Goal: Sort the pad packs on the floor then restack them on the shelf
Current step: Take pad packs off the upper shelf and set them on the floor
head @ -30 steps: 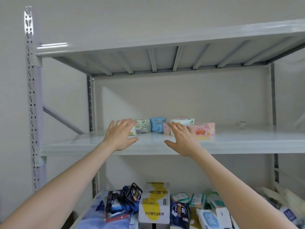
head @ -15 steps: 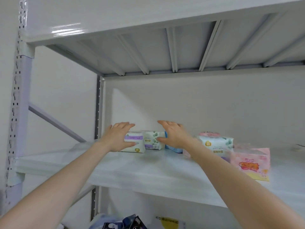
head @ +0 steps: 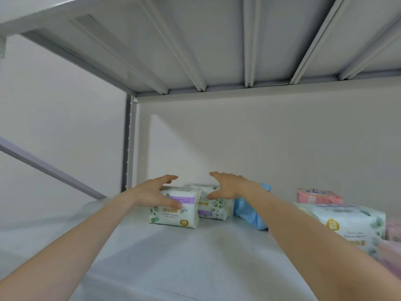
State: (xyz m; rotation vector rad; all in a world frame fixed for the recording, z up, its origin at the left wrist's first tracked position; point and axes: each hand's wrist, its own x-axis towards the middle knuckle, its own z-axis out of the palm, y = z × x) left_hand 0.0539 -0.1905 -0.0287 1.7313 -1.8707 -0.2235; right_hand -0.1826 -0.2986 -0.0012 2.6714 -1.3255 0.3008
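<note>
The clearing of the shelf (head: 173, 257) for sorting on the floor is judged to be in hand. The purple-banded leaf-print pack (head: 175, 213), at twelve o'clock on the shelf, is grasped by the left hand (head: 155, 192), with the thumb across its front and the fingers over its top. The twin pack (head: 213, 210), just beside it at two o'clock, is overhung by the right hand (head: 231, 187), which is spread and released. Next, closure on the twin pack is called for, then withdrawal toward six o'clock.

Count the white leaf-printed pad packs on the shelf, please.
3: the front pack gripped by the left hand; the rear pack by the right hand; the large pack far right. Others may be hidden.
</note>
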